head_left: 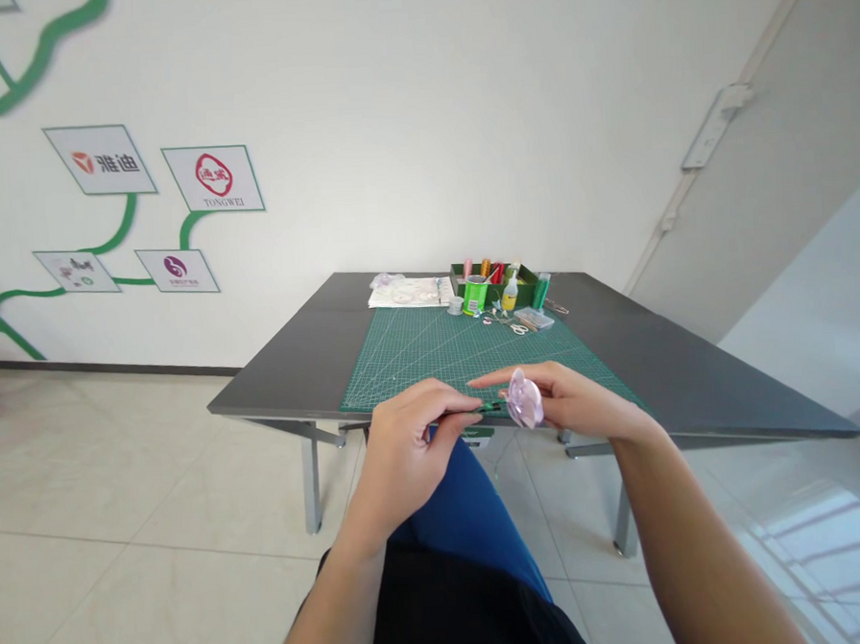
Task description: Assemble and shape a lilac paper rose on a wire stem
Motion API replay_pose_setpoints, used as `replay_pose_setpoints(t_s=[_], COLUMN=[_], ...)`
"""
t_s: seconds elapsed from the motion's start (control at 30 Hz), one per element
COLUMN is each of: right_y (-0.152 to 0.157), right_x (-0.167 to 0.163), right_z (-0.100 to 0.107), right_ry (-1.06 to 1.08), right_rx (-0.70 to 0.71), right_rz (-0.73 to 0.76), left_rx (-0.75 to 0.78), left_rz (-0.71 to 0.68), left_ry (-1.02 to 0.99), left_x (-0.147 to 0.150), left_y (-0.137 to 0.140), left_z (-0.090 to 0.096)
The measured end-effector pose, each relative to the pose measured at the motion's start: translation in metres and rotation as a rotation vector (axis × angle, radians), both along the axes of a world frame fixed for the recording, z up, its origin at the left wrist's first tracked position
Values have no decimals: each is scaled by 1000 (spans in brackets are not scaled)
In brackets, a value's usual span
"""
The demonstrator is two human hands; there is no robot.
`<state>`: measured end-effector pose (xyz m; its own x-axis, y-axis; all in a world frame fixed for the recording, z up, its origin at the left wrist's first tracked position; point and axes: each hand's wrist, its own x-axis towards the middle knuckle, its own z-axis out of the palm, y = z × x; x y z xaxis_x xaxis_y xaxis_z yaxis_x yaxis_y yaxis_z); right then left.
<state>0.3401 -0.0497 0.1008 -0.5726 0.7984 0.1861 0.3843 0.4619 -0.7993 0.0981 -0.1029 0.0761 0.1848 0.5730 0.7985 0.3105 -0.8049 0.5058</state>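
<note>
Just above the near table edge, an artificial flower [524, 400] with pale lilac, glossy petals is held sideways, its head to the right. A thin dark green stem [489, 408] runs left from it. My left hand [414, 438] pinches the stem between thumb and fingers. My right hand [574, 399] is closed at the blossom, its index finger stretched left above the stem. The petals hide part of the right fingertips. Beneath and beyond both hands is a green cutting mat [431, 346] on the dark table [287, 353].
Farther back stand a green box [525, 291] with thread spools, a bright green can [476, 296], a glue bottle [510, 291] and a clear case [535, 317]. White-handled scissors [519, 329] lie in front. White papers [408, 292] lie at the back left.
</note>
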Motion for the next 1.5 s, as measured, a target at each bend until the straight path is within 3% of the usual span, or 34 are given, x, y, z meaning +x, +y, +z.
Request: replay_pose_setpoints(t_s=[0.2, 0.47, 0.67, 0.77, 0.9, 0.97, 1.1, 1.17, 1.37, 1.5], right_y=[-16, -45, -55, -53, -43, -38, -38, -44, -66, -70], right_x=[-4, -10, -11, -12, -13, -13, -17, -23, -32, -14], right_z=[-33, -54, -76, -88, -96, -98, -98, -94, -77, -75], right_ry=[-7, 121, 335, 551, 832, 761, 301, 170, 84, -93], right_rx=[-42, -99, -203, -298, -315, -232, 142, 223, 294, 112], right_rz=[-20, -53, -39, -9, -285, -519, -919, -933, -918, -882], left_rx=[35, -10, -120, -137, -149, -148, -148, -150, -142, -143], left_rz=[124, 128, 96, 87, 76, 72, 72, 71, 80, 106], left_ry=[-3, -86, -150, -173, -193, -196, -187, -177, -172, -182], left_x=[-3, 0, 4, 4, 4, 3, 4, 4, 4, 2], left_y=[5, 4, 5, 4, 3, 2, 3, 3, 5, 6], left_z=[-5, -3, -2, -2, -2, -3, -5, -6, -8, -9])
